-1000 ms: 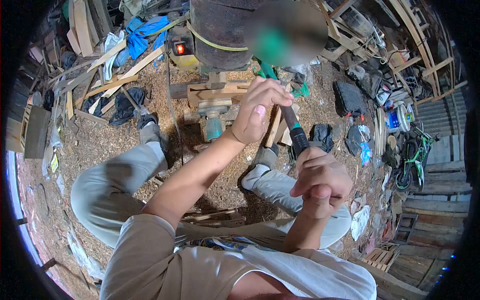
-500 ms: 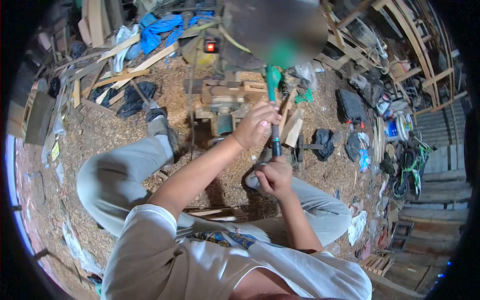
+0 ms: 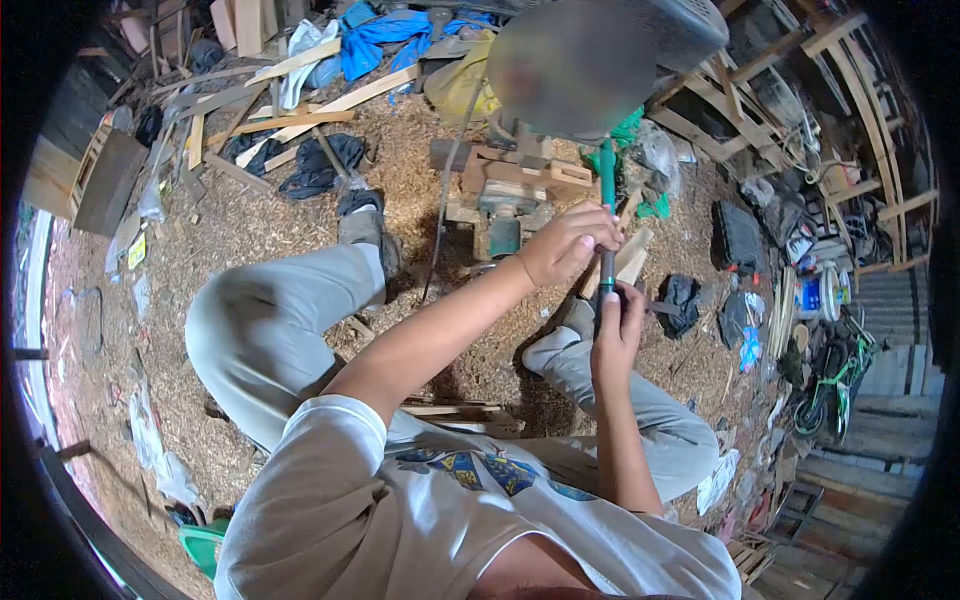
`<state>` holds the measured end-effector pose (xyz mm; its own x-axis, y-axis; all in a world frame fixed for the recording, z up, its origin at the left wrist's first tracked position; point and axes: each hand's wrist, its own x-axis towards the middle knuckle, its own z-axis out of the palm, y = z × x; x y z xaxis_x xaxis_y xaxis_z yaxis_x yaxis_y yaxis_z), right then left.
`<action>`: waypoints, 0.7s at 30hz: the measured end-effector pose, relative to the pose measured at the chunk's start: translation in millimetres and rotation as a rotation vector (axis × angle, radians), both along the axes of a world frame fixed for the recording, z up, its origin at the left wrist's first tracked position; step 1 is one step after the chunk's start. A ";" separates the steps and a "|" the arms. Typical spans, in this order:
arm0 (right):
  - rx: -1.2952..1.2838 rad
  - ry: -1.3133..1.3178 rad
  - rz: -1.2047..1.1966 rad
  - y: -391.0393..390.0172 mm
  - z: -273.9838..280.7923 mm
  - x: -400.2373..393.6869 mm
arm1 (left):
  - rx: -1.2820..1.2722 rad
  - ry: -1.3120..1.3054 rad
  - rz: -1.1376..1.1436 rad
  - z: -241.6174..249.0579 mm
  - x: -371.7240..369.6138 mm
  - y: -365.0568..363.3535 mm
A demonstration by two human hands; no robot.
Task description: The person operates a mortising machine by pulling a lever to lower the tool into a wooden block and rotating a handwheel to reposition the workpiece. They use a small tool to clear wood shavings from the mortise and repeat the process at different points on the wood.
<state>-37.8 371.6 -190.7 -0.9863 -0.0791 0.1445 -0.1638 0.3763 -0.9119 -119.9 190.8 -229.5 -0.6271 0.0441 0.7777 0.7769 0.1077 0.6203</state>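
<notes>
Together, left hand (image 3: 573, 246), right hand (image 3: 617, 328) gripping green-black rod (image 3: 607, 265), shavings-strewn floor (image 3: 500, 350) widening between legs (image 3: 270, 330).

Tool (image 3: 608, 182) is grn & blk, trousers (image 3: 275, 325) lt gry, sheet (image 3: 385, 45) blu.

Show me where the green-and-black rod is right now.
In the head view, the green-and-black rod is right of centre, with the left hand gripping it above the right hand, which is at its black lower end.
</notes>
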 end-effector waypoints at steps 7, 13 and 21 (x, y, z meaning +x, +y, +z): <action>-0.077 -0.469 0.013 2.4 1.3 -10.3 | 0.018 -0.047 -0.015 7.2 6.4 -1.6; 0.069 -0.268 -0.043 8.3 -25.2 -7.7 | 0.074 -0.090 0.004 6.0 10.3 2.4; -0.094 -0.521 0.003 6.1 26.1 -6.0 | 0.068 -0.113 -0.005 18.5 17.5 5.6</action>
<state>-43.7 377.7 -164.6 -0.9291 -0.0926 -0.3580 0.3189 0.2897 -0.9025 -102.4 196.5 -210.9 -0.7105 -0.0027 0.7037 0.7023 0.0592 0.7094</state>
